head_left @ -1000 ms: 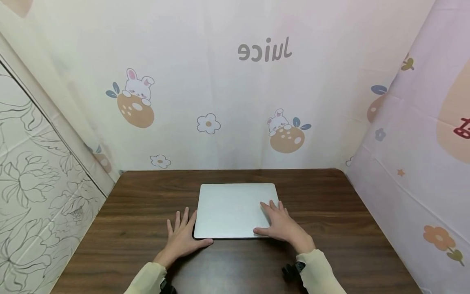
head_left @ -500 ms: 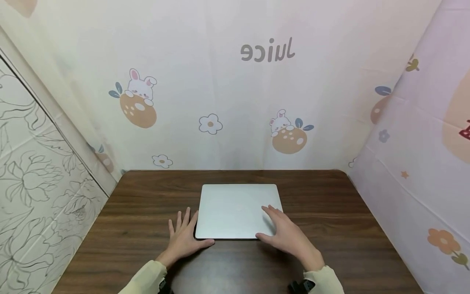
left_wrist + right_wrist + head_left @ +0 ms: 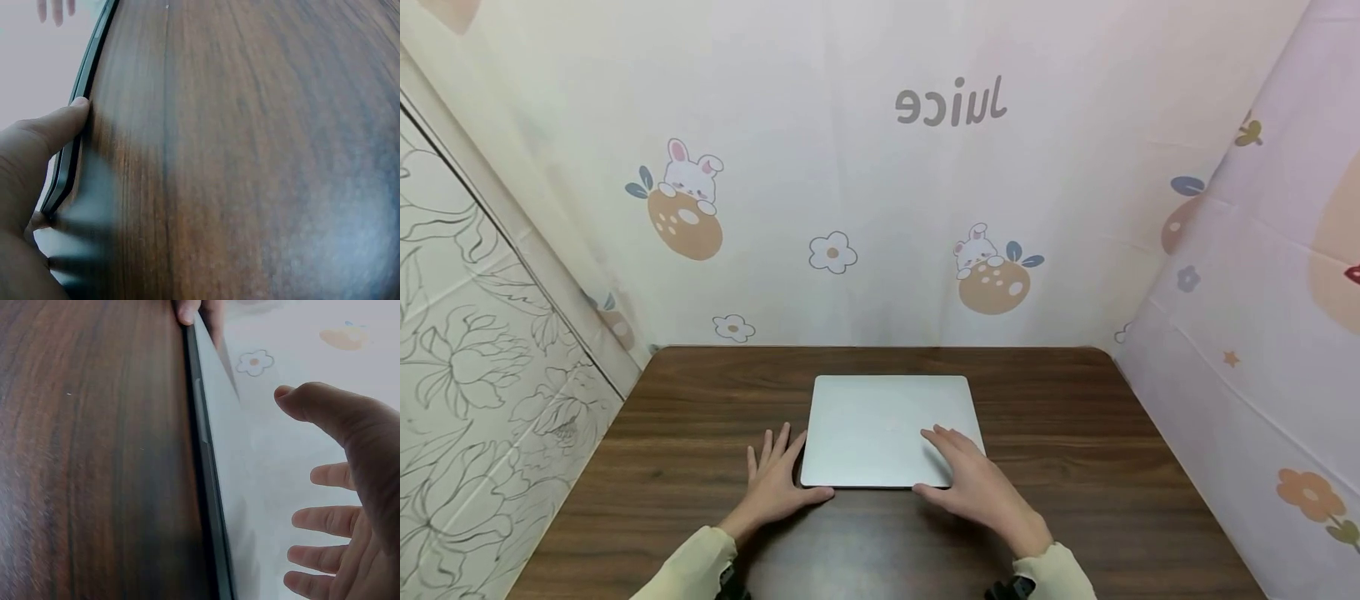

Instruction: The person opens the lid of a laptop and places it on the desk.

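A closed silver laptop [image 3: 880, 429] lies flat on the dark wooden table [image 3: 1075, 417], its dark front edge facing me. My left hand [image 3: 775, 483] rests at its front left corner with the fingers spread. The left thumb touches the front edge, clear in the left wrist view, where the laptop's dark edge [image 3: 94, 56] shows. Above the laptop's right front part hovers my right hand [image 3: 973, 483], fingers extended and apart from the lid. In the right wrist view those fingers [image 3: 322, 522] hold nothing, and a shallow notch [image 3: 201, 412] shows in the laptop's front edge.
A pale curtain [image 3: 880, 167] printed with rabbits and flowers hangs right behind the table's back edge. More printed cloth [image 3: 1247, 250] closes off the right side, and a panel with line-drawn flowers [image 3: 475, 358] stands on the left.
My right hand has come off the laptop's right side, drawing back and lifting, then shifting slightly left over the lid. The left hand keeps its place at the corner. The laptop stays closed.
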A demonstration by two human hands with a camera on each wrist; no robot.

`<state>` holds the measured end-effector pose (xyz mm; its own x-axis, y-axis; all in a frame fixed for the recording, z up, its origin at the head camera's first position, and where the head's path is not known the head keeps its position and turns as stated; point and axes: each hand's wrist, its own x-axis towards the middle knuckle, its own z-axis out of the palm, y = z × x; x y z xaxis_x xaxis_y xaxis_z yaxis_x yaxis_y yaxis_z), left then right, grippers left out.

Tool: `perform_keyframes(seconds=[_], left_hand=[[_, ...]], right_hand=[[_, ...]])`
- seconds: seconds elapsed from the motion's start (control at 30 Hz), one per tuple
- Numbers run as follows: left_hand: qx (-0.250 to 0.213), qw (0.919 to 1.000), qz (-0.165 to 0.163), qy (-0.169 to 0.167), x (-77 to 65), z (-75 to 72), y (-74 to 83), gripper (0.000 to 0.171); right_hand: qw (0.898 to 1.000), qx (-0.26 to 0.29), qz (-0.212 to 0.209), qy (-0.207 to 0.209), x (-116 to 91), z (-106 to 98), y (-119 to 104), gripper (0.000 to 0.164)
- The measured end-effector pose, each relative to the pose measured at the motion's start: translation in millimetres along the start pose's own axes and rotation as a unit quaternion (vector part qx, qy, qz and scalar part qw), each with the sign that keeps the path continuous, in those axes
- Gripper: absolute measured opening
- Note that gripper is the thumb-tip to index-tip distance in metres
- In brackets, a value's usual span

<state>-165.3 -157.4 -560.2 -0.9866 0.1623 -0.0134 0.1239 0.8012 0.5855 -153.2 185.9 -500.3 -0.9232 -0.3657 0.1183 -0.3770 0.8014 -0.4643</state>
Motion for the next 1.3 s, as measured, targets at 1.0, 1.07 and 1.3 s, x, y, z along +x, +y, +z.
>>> perform_keyframes(seconds=[1.0,1.07,1.3], left_hand=[[-0.029,0.9991,-0.015,-0.028,1.9,-7.2,1.3,0.111],[-0.023,0.9992,-0.015,-0.027,1.9,-8.1,2.9,0.110],[-0.035,0.9989,-0.018,-0.026,1.7,-9.4,7.2,0.108]], right_hand=[[0.997,-0.031,-0.069,0.004,20,40,-12,0.060],[0.997,-0.041,-0.071,0.000,21,41,-11,0.060],[0.996,-0.046,-0.080,-0.004,22,41,-11,0.055]])
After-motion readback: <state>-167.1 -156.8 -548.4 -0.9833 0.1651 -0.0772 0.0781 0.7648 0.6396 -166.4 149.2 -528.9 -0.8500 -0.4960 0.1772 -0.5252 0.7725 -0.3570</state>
